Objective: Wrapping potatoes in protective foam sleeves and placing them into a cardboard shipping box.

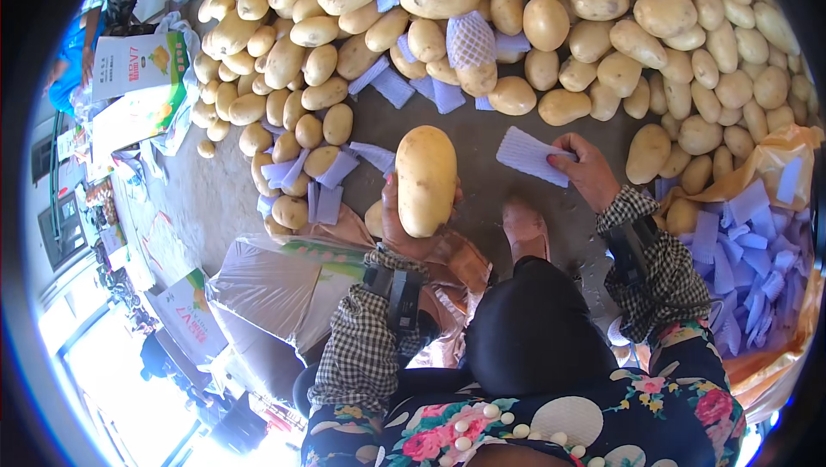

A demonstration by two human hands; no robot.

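Observation:
A large oval potato (426, 181) stands upright in my left hand (408, 238), which grips it from below and around the sides. Pinched between the thumb and fingers of my right hand (586, 169) is a flat, pale purple foam net sleeve (534, 156). The potato and this sleeve are apart. Beyond both hands rises a big heap of potatoes (600, 2). One potato in it wears a foam net sleeve (472, 41) over its upper part. More flattened sleeves (392, 87) lie loose among the nearest potatoes.
At my right stands an orange plastic bag (790, 144) full of foam sleeves (748, 260). A plastic-wrapped carton (264, 286) is by my left arm. Printed cartons (139, 67) stand at far left, near a person in blue (68, 83). My shoe (526, 228) rests on the concrete floor (468, 128).

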